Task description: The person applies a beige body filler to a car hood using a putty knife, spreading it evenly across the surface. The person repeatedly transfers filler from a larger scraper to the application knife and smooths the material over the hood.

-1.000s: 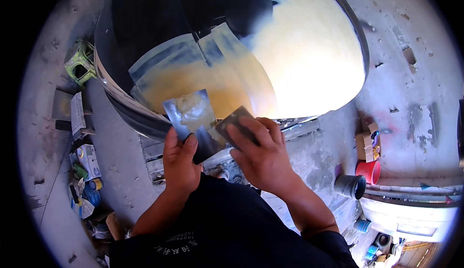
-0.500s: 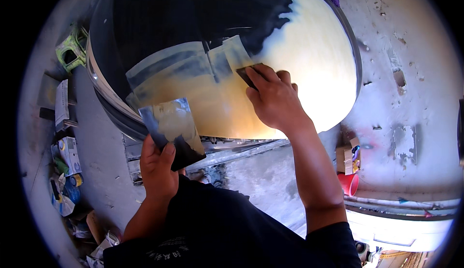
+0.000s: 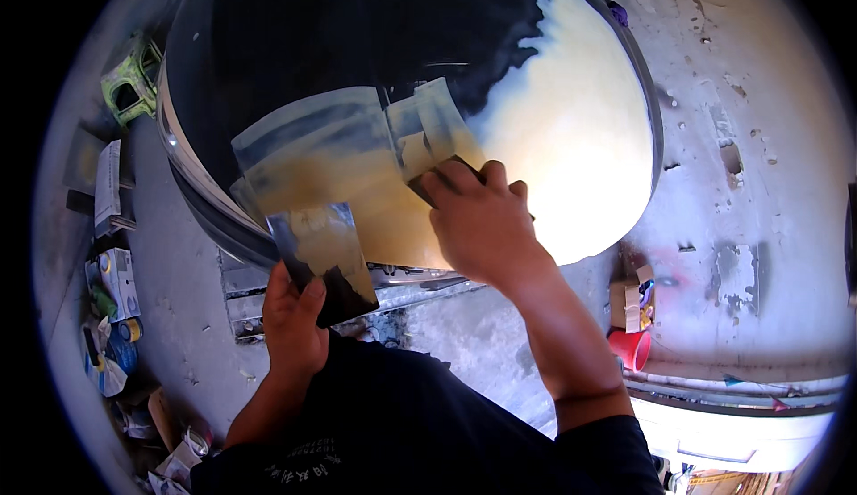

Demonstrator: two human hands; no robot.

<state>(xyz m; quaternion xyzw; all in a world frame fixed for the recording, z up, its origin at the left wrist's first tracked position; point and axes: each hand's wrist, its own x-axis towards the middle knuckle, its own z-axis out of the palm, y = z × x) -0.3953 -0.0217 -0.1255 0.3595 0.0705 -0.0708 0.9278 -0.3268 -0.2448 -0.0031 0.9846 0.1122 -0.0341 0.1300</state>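
Note:
A dark, curved car hood (image 3: 295, 40) spreads out in front of me, its near and right parts coated with pale yellowish filler (image 3: 357, 196). My right hand (image 3: 486, 227) grips a thin dark putty spreader (image 3: 418, 187), whose edge rests on the filler near the middle of the hood; the fingers cover much of it. My left hand (image 3: 296, 330) holds a flat rectangular putty board (image 3: 326, 241) by its lower corner, thumb on top. Beige putty is smeared over the board, which hangs above the hood's near left edge.
Along the left wall stand a green metal frame (image 3: 134, 84), a pale box (image 3: 116, 272) and tape rolls (image 3: 132, 330). To the right, a cardboard box (image 3: 632, 306) and a red bucket (image 3: 631, 349) sit on the stained concrete floor (image 3: 705, 227). A white panel (image 3: 732, 432) lies at lower right.
My right hand has drawn the spreader nearer to me and slightly left across the filler, and a paler patch shows beyond it. The board in my left hand sits a little lower in view.

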